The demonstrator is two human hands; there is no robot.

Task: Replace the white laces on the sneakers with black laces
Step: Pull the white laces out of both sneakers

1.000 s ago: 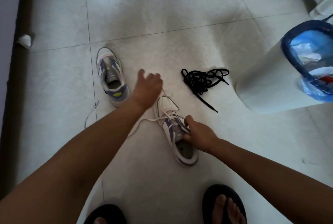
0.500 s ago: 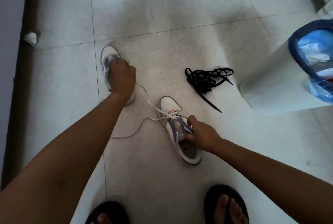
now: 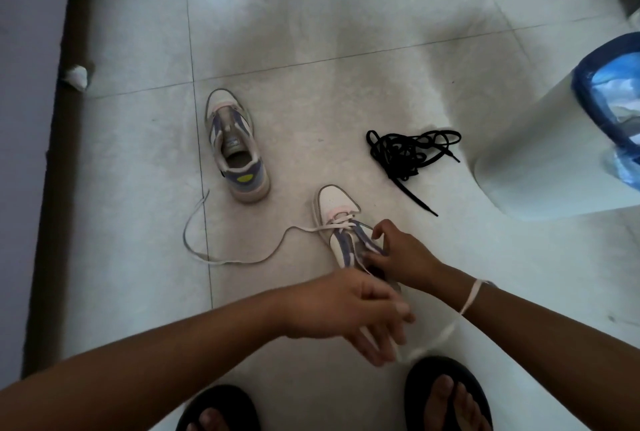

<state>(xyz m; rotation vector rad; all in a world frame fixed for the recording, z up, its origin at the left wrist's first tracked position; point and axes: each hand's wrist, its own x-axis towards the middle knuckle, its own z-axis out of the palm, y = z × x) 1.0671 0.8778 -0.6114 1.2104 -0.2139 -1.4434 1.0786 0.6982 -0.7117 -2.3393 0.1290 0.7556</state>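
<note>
The near sneaker (image 3: 337, 222) lies on the tiled floor, still partly threaded with a white lace (image 3: 239, 261) that trails left across the tiles. My right hand (image 3: 401, 257) grips this sneaker at its tongue and opening. My left hand (image 3: 346, 313) is in front of the shoe, blurred, with a strand of the white lace running through its fingers and over my right wrist. The far sneaker (image 3: 235, 153) stands upright to the left with no lace in it. A tangled heap of black laces (image 3: 408, 153) lies to the right of both shoes.
A white bin (image 3: 540, 171) lined with a blue bag stands at the right. My feet in black sandals (image 3: 446, 396) are at the bottom edge. A dark skirting and wall run along the left, with a crumpled white scrap (image 3: 78, 75) beside it.
My left hand left the far sneaker and came back towards me, drawing a strand of white lace out of the near shoe. My right hand stayed on the near sneaker.
</note>
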